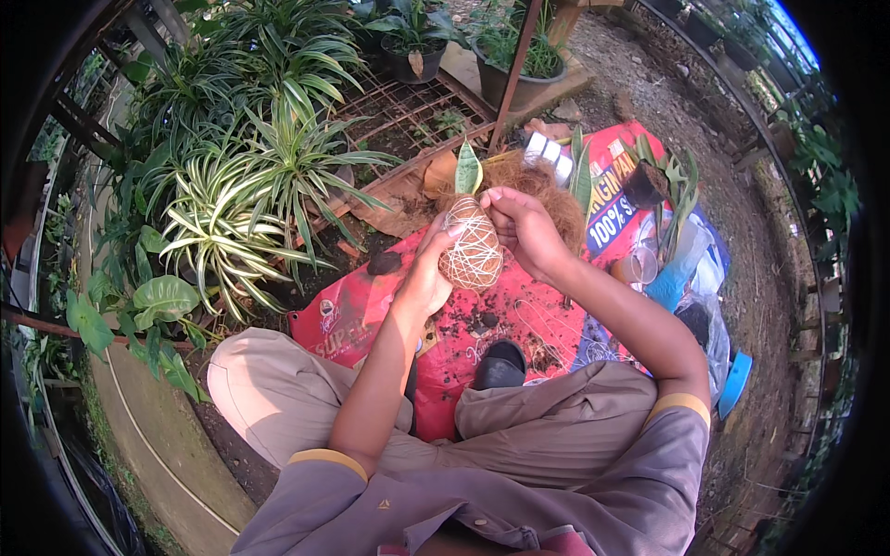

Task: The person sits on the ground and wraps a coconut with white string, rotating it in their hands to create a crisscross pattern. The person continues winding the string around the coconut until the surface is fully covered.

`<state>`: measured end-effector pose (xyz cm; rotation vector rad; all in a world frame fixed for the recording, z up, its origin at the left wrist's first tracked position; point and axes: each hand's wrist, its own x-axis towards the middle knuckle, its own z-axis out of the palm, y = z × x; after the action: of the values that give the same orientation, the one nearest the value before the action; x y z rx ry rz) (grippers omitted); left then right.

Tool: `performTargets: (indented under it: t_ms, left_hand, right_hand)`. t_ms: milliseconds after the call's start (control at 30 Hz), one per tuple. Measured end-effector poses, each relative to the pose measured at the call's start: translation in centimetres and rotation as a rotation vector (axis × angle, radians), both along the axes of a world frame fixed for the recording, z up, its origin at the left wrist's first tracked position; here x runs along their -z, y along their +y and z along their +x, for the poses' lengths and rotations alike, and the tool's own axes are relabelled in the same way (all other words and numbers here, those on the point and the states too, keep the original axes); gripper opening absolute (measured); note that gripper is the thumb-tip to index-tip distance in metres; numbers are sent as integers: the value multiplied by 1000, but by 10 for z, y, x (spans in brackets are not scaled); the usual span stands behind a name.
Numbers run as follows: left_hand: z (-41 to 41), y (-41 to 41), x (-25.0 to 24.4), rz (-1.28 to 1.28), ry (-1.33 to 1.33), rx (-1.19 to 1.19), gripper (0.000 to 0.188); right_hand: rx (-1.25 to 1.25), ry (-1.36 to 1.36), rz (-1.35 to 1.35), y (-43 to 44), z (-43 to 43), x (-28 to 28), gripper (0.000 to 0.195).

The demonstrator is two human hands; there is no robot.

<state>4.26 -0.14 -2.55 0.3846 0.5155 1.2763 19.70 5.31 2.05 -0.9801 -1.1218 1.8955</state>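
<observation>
My left hand (429, 272) grips an egg-shaped ball of brown coir fibre (473, 250) from its left side, the thumb laid across the front. White string (469, 236) criss-crosses the ball's surface. A single green leaf with pale yellow edges (468, 168), like a snake plant's, stands upright out of the top. At the ball's upper right, my right hand (525, 226) has its thumb and forefinger pinched together. Whether a strand runs between those fingertips is too fine to make out. Behind the right hand lies a heap of loose coir fibre (556, 201).
Beneath the ball spreads a soil-strewn red printed sack (417, 323), with loose string (549, 326) on it. To the right are a clear plastic cup (634, 267), an uprooted plant with its soil plug (645, 185) and a blue lid (735, 386). Spider plants (222, 229) crowd the left.
</observation>
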Motion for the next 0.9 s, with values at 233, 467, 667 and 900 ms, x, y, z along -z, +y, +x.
performTargets:
  t_ms: [233,467,667,900]
  left_hand:
    - [-3,3,2,124,314,-65,49]
    - [-3,1,-12,105,128,-145,51]
    - [-10,1,-4,203,83,-142,50]
    - [-16,-1,-22,266,-69,-89,71]
  right_hand:
    - [-118,-81,178,-5,-6,0,21]
    - [-90,-163,371,-5,-4,-9,23]
    - [-129,-144,381,-19,-10,-26,22]
    - [77,482,-143,1,-2,-47,13]
